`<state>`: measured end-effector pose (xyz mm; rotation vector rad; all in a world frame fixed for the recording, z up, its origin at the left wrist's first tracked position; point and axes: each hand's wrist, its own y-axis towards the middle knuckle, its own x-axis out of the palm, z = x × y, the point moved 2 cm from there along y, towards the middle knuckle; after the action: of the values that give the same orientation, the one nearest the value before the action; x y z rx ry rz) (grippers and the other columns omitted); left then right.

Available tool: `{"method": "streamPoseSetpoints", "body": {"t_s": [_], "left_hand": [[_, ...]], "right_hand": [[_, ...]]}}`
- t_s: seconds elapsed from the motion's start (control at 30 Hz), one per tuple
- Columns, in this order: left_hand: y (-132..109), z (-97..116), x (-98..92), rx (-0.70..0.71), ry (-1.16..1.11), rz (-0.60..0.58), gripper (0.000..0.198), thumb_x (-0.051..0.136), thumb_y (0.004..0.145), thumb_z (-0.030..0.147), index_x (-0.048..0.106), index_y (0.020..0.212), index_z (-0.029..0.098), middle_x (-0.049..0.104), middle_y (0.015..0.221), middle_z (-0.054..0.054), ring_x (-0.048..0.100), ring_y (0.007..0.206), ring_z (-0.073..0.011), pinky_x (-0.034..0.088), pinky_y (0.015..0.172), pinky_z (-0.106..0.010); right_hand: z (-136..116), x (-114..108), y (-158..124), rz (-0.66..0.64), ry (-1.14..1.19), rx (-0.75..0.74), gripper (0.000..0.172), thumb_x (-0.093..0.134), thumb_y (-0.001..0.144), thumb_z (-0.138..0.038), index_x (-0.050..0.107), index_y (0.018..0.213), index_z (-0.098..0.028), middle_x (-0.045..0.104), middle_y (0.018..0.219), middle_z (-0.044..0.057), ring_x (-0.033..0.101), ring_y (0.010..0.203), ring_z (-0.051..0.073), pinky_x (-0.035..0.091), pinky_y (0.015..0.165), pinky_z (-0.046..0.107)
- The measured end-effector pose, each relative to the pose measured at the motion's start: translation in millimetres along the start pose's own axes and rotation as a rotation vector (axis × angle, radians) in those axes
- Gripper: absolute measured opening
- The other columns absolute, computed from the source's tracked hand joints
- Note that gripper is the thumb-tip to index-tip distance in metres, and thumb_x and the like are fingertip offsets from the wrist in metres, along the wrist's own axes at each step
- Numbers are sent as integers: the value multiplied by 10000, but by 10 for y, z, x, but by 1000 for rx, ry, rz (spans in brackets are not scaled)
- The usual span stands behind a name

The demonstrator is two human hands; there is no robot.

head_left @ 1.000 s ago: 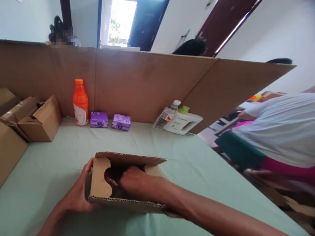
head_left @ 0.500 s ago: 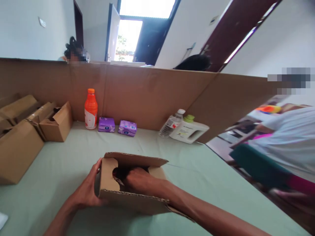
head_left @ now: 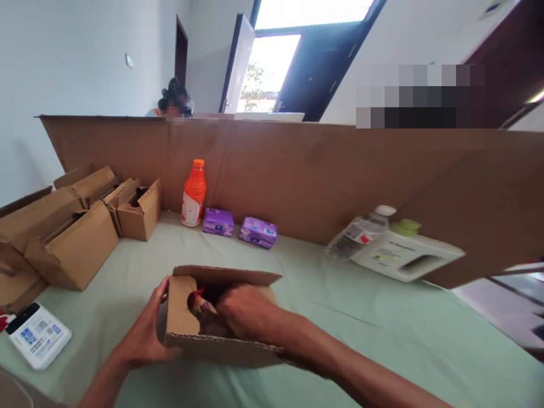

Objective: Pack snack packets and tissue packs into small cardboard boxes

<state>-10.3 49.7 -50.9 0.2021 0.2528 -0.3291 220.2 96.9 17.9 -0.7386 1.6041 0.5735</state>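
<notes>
An open cardboard box lies on the pale green table right in front of me. My left hand grips the box's left side flap, fingers wrapped round its edge. My right hand reaches inside the box, curled over a reddish packet that is mostly hidden; whether the fingers actually grip it I cannot make out.
An orange bottle and two purple packs stand against a tall cardboard screen. A clear water bottle and a white jug lie at the right. Several cardboard boxes pile at the left, near a white device. A person sits behind the screen.
My view has swung left, bringing the box pile and white device into sight. Both hands stay at the box, the right one still inside.
</notes>
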Motion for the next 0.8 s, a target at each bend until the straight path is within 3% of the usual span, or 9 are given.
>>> {"method": "streamPoseSetpoints", "body": {"t_s": [0.1,0.2,0.3,0.4,0.47,0.53,0.63,0.8], "left_hand": [[-148,-53,-294,-50,39,148,1217,807,688,564,78,1605,232,258,1634,-189,316,1482,-414,326,1189,-590],[-268,-116,-593,-99,92,297,1207,808,699,554,57,1604,284,202,1663,-163,297,1490,-425,392,1147,-596],[-327,-172,-819,-150,112,472,1167,808,706,540,88,1598,318,256,1643,-160,398,1435,-428,517,1036,-571],[-346,-189,-974,-160,183,739,1165,816,691,534,122,1594,290,335,1595,-182,466,1382,-428,484,1054,-619],[-343,-192,-1038,-171,215,912,1176,821,678,530,124,1592,283,350,1586,-179,454,1390,-425,414,1109,-646],[-321,-208,-1066,-208,227,1026,1172,818,674,535,126,1589,293,372,1579,-160,472,1376,-422,402,1121,-645],[-253,-254,-1054,-239,254,1086,1159,813,678,516,125,1587,303,384,1581,-147,514,1346,-405,442,1099,-624],[-149,-315,-1040,-192,356,1178,1212,855,581,414,178,1577,269,460,1525,-162,553,1314,-369,456,1096,-584]], "right_hand": [[-42,-283,201,91,28,-72,301,540,904,-163,696,647,-153,718,699,75,604,619,154,401,647,279],[-18,-628,344,426,344,-127,402,486,963,-252,564,578,-170,609,619,18,542,603,121,422,663,267],[246,-902,380,774,772,42,387,549,934,-415,548,617,-194,554,607,-15,522,564,115,437,571,245],[708,-994,308,1024,1067,233,272,668,834,-467,634,776,-203,617,689,-17,575,598,126,481,578,257],[1051,-892,222,1072,1163,401,284,731,750,-472,644,793,-205,631,694,-17,585,602,129,494,582,263],[1352,-657,115,1036,1204,596,313,782,653,-464,627,716,-199,617,637,-18,570,564,127,484,545,258],[1655,-176,-60,979,1224,789,355,815,540,-450,571,573,-195,570,527,-20,522,477,118,440,453,245],[1917,509,-238,954,1249,942,343,817,495,-394,548,536,-185,561,475,-17,502,409,110,419,377,223]]}}
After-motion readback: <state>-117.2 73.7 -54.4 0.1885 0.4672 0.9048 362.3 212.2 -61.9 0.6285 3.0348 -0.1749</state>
